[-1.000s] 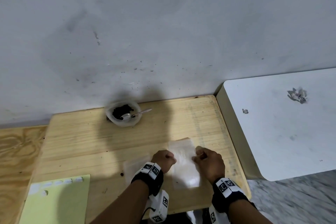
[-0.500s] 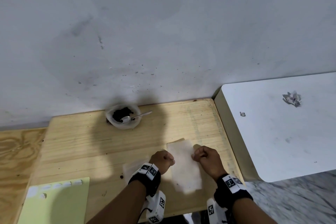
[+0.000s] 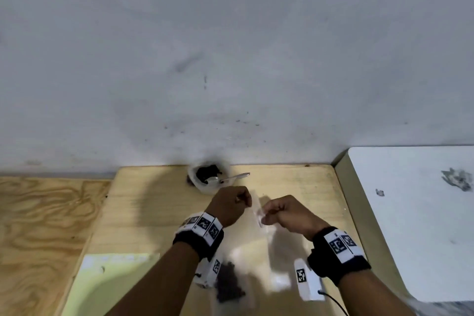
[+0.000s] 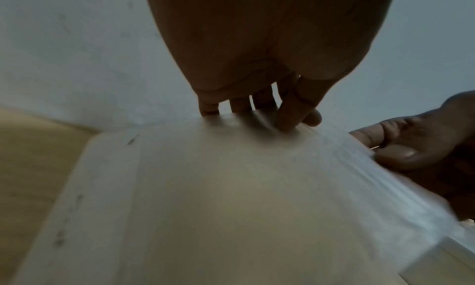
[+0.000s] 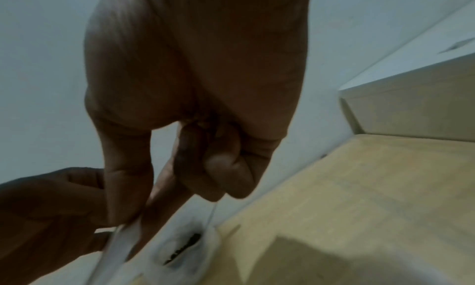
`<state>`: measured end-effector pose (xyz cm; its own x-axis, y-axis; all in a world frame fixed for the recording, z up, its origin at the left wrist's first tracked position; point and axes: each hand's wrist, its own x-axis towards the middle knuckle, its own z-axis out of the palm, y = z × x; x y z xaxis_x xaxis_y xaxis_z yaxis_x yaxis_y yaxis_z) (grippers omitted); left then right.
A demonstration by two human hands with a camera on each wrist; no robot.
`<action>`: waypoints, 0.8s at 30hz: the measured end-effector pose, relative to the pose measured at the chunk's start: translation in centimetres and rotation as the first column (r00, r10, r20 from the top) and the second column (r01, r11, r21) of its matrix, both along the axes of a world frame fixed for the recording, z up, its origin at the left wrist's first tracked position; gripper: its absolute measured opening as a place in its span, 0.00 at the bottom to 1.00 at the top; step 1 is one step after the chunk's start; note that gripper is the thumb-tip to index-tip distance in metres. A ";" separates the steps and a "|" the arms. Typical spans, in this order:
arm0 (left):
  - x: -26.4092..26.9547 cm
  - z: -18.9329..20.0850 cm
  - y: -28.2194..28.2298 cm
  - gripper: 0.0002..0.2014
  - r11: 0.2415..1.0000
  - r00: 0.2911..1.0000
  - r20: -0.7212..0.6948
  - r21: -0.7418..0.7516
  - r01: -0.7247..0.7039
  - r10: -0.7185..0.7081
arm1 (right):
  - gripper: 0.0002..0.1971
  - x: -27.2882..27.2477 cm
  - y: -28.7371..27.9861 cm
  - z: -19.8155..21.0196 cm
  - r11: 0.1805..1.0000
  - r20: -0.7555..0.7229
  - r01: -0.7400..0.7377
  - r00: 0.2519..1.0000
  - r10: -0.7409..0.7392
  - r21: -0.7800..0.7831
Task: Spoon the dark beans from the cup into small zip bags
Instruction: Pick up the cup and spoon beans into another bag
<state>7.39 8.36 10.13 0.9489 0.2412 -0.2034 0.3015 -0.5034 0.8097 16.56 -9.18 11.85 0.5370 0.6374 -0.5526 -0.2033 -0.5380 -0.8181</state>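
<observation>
Hands pinching a zip bag above the worktop

Left hand [image 3: 230, 202]: raised over the wooden worktop [image 3: 159, 213], fingers [image 4: 295, 114] curled and clamped on the top edge of a small clear zip bag [image 3: 257, 209]. The left wrist view showed the thumb pressed against the bag's ribbed zip strip and the other fingertips lined up along the same edge.

Right hand [image 3: 284, 213]: held just beside the left, fingers [image 5: 123, 187] curled, thumb and forefinger pinching the opposite side of the same bag edge. The two hands were close together, with only the bag's mouth between them.

Zip bag: hung down from both hands, translucent and blurred; whether its mouth was open or sealed could not be told.

Cup [image 3: 209, 179]: pale, stood at the far edge of the worktop against the grey wall [image 3: 230, 59], just beyond the left hand, with dark beans [image 3: 206, 173] inside. A metal spoon [image 3: 225, 179] rested in it, bowl among the beans, handle pointing right over the rim.

Second bag [image 3: 229, 279]: lay on the worktop near the wrists, with a dark heap inside it, blurred.

Other items: yellow-green sheet [image 3: 107, 279] at the worktop's near-left corner; white surface [image 3: 410, 213] adjoining on the right, bearing a small crumpled scrap [image 3: 457, 179].
</observation>
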 end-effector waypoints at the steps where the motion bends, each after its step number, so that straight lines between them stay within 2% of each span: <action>1: -0.3 0.5 0.9 0.09 0.999 1.000 0.012 0.045 0.002 -0.002 | 0.06 -0.2 1.1 0.5 1.000 -0.028 -0.017 0.999 0.016 -0.014; 3: -1.4 0.9 2.8 0.07 0.984 0.997 0.049 0.166 -0.059 0.051 | 0.08 -1.0 3.4 0.8 1.000 -0.050 0.010 0.999 -0.011 -0.022; 5: -2.6 0.9 4.5 0.08 0.940 0.980 0.126 0.287 -0.185 0.154 | 0.08 -2.1 5.9 0.9 0.995 -0.050 0.090 0.995 -0.091 -0.037; 7: -3.8 1.6 6.1 0.12 0.904 0.952 0.172 0.309 -0.295 0.252 | 0.10 -3.5 8.4 1.0 0.988 -0.044 0.151 0.988 -0.151 0.005; 10: -5.2 2.4 8.2 0.14 0.944 0.945 0.084 0.077 -0.322 0.316 | 0.11 -5.5 11.4 1.4 0.985 -0.051 0.164 0.986 -0.161 0.053; 12: -6.3 2.7 10.1 0.11 0.943 0.946 -0.007 -0.078 -0.324 0.325 | 0.12 -6.6 13.2 1.8 0.989 -0.059 0.142 0.989 -0.139 0.045; 14: -7.1 2.9 12.1 0.09 0.922 0.949 -0.054 -0.224 -0.316 0.312 | 0.10 -7.3 14.6 2.2 0.993 -0.078 0.117 0.990 -0.114 0.035; 16: -7.6 3.2 13.6 0.09 0.868 0.944 -0.111 -0.372 -0.329 0.310 | 0.07 -7.7 15.5 2.3 0.994 -0.102 0.109 0.989 -0.105 0.029; 18: -8.0 3.5 14.6 0.12 0.865 0.955 -0.140 -0.404 -0.296 0.261 | 0.06 -8.3 16.4 2.3 0.988 -0.091 0.151 0.985 -0.146 0.039; 20: -8.5 3.7 14.9 0.15 0.926 0.970 -0.147 -0.300 -0.230 0.193 | 0.07 -9.2 17.2 2.5 0.973 -0.012 0.216 0.976 -0.216 0.075; 21: -8.7 4.0 14.9 0.17 0.953 0.973 -0.158 -0.224 -0.204 0.171 | 0.11 -9.5 17.6 2.5 0.966 0.077 0.241 0.966 -0.249 0.098; 22: -8.9 4.2 14.9 0.18 0.972 0.973 -0.170 -0.147 -0.183 0.158 | 0.16 -9.7 17.9 2.3 0.962 0.212 0.253 0.939 -0.270 0.106; 24: -9.0 4.6 14.7 0.21 0.990 0.974 -0.186 -0.036 -0.136 0.127 | 0.18 -9.6 18.4 1.9 0.961 0.518 0.274 0.817 -0.254 0.040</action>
<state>-1.59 23.09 14.77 0.8553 0.3470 -0.3847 0.5074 -0.4112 0.7573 7.00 9.22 13.74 0.8936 0.4159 -0.1685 0.1022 -0.5543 -0.8260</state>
